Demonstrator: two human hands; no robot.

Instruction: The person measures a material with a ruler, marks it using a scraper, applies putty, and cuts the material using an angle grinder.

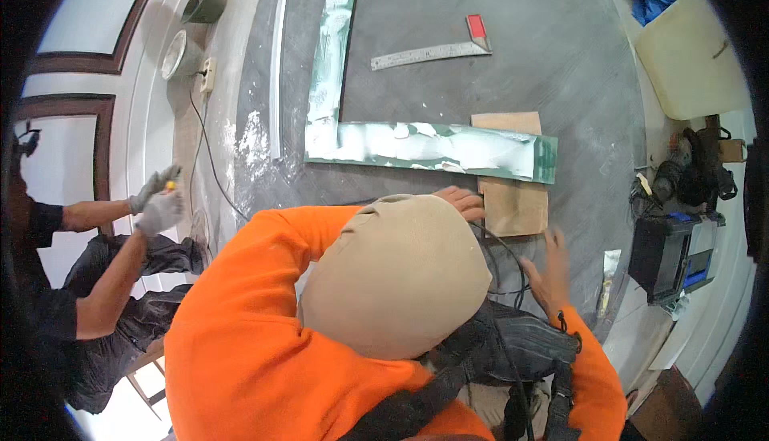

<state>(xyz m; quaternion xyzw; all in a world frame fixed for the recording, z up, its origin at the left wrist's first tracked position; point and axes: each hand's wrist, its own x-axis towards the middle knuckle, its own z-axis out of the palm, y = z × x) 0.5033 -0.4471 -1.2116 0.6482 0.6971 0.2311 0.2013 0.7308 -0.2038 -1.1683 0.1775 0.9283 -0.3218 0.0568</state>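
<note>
bare hands (460,201) (549,279): 2 | gloved hands (159,214) (152,189): 2 | L-shaped piece (432,149): 1 | try square (428,55): 1 | buckets (204,5) (183,56): 2

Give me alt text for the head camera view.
An orange-sleeved person has the left hand and right hand near brown cardboard lying under a white-smeared green L-shaped strip. A red-handled try square lies within the strip's angle; a co-worker's gloved hands show at left.
</note>
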